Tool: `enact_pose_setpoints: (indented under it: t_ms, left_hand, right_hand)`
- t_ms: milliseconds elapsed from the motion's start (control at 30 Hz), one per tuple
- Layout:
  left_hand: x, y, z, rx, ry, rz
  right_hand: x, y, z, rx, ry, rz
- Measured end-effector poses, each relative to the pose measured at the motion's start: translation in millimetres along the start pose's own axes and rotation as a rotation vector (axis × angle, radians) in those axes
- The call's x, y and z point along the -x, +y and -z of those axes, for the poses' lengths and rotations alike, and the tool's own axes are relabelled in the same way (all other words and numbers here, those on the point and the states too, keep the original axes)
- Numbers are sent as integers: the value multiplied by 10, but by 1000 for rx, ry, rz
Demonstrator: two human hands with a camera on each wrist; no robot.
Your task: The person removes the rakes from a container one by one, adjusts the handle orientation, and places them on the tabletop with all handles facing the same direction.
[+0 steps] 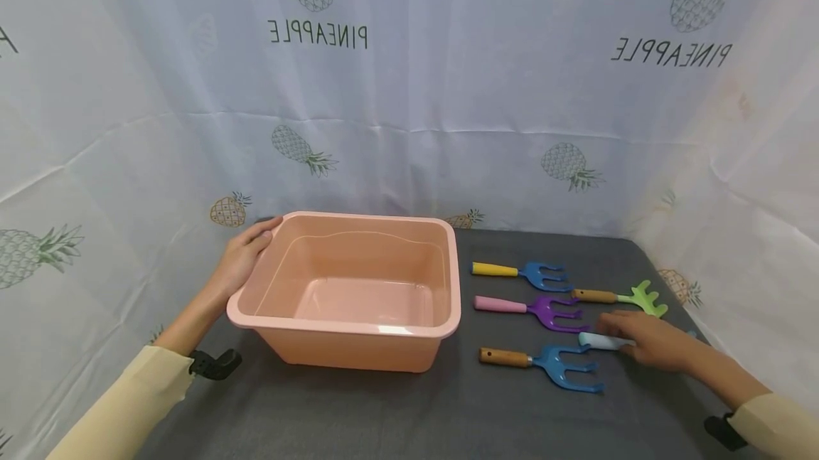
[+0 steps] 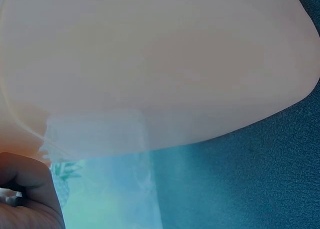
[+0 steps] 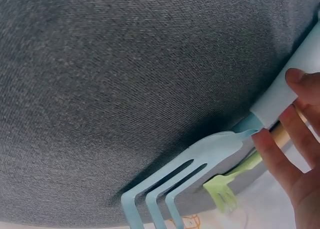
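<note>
Gripping pink basin (image 1: 358, 332) rim, left hand (image 1: 246, 255); right hand (image 1: 646, 339) fingers curled on pale-blue rake (image 1: 601, 340); purple rake (image 1: 544, 309), blue rake (image 1: 557, 364) beside

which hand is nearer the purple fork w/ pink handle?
Right. The right hand lies just right of the purple fork, resting on a pale-blue-handled tool. The left hand is across the pink tub, at its far-left corner.

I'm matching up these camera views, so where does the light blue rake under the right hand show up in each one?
Head: light blue rake at lower right, handle under the right hand.
Left wrist: not in it; only the tub and left hand.
Right wrist: bottom right, tines pointing down-left, fingers on its handle.
Shared landmark: the grey cloth.
</note>
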State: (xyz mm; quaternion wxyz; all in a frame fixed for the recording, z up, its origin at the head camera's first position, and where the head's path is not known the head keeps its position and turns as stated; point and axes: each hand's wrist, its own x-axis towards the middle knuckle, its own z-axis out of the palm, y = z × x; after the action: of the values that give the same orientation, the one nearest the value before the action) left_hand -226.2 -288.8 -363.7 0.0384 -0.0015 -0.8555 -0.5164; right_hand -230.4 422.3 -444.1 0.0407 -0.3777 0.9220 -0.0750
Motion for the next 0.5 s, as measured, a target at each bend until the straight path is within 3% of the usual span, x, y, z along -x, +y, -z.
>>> enact_pose_setpoints:
  t_ms: [300,500]
  left_hand:
    - [5,29,-2,1,-1,2]
    - [11,17,-11,-5,-1,3]
  right_hand:
    - [-43,38,70,-31,-55,-8]
    - [-88,9,266,-62,-70,-77]
